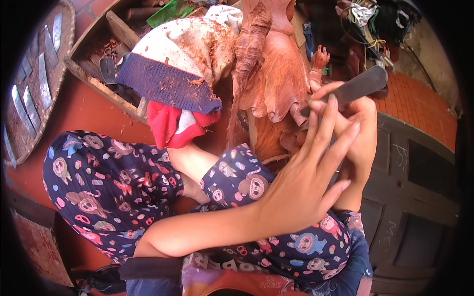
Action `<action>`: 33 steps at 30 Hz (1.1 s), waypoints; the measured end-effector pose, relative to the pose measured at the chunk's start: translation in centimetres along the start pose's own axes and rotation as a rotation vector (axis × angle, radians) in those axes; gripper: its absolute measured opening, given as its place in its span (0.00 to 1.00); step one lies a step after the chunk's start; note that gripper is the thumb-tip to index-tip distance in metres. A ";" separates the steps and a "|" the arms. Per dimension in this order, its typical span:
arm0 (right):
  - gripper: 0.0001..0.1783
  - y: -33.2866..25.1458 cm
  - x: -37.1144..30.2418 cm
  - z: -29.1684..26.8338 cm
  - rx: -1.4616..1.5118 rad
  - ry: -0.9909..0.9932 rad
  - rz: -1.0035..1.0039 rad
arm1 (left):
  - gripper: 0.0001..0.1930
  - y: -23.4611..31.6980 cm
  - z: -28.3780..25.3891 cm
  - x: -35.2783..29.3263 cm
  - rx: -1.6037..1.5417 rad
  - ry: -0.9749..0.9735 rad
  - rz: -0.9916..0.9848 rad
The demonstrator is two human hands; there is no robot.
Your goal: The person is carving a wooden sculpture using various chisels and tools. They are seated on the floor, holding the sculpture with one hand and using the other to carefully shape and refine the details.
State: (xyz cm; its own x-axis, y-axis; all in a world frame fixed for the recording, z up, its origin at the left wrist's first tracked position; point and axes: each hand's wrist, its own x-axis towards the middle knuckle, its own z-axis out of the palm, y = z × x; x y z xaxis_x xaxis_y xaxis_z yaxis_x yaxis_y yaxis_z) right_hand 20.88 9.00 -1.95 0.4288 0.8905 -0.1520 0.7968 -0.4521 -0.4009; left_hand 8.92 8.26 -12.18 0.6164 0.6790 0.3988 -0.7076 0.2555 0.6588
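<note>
My right hand (363, 130) grips a dark flat metal blade with a rounded end (359, 87), like a scraper. The blade slants up to the right, and its other end reaches close to a reddish-brown wood carving (279, 74). My left forearm crosses over my lap. In front of the right hand, my left hand (301, 177) is open, its fingers stretched and spread, with fingertips at the blade's lower edge. It partly hides the right palm. The carving has flowing robe folds and a small carved hand (320, 58).
A shavings-covered cloth (185, 54) lies left of the carving, over a wooden tray (91, 79) of tools. A woven basket (66, 34) holds several metal blades at far left. Dark panelled wood (395, 197) lies at right; cables and bags (377, 24) are piled behind.
</note>
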 end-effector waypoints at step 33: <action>0.04 -0.1 0.2 0.5 0.149 0.039 0.119 | 0.45 -0.4 -0.5 0.5 -0.015 0.021 -0.048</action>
State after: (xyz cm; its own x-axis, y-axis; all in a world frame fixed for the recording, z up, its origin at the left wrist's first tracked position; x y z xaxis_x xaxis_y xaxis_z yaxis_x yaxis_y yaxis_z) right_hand 20.69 9.23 -2.40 0.5346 0.8273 -0.1727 0.6690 -0.5391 -0.5117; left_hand 9.33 8.90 -12.57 0.6420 0.6804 0.3534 -0.6830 0.2982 0.6668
